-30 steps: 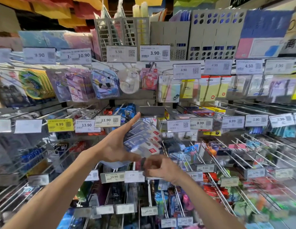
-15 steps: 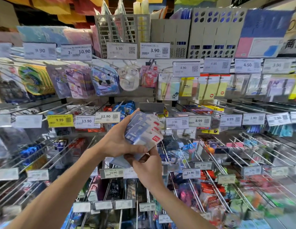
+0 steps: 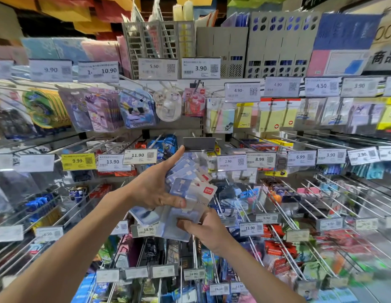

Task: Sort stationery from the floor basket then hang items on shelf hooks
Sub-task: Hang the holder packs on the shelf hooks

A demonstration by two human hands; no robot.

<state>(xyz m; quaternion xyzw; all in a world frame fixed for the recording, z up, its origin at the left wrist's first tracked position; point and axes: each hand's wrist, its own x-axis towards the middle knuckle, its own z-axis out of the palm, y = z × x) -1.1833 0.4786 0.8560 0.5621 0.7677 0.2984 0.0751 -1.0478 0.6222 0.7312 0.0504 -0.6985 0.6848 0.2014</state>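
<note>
here the hanging step is in hand rather than the sorting; the floor basket is out of view. the left hand [image 3: 153, 191] holds a fanned stack of blue-and-clear blister packs [image 3: 185, 171], with the thumb laid across the front near the bottom and the index finger stretched up along the back edge. the right hand [image 3: 203, 230], just below and to the right of the left, pinches the lower edge of the front pack [image 3: 196, 206], the one with the red deli logo at its top corner. its thumb is on the face and its fingers are curled behind. just above the left fingertips a blank grey label plate [image 3: 199, 143] caps a hook; whether that hook is bare behind it i cannot tell. right of the plate sits a 2.90 price tag [image 3: 231, 162].

by my reading, the next move calls for drawing the front pack free of the fan, turning it upright so its hang hole meets the hook tip, and threading it on past the plate. the packs look slick and loosely fanned, so the left grip probably needs to be firm or the others may slide.
</note>
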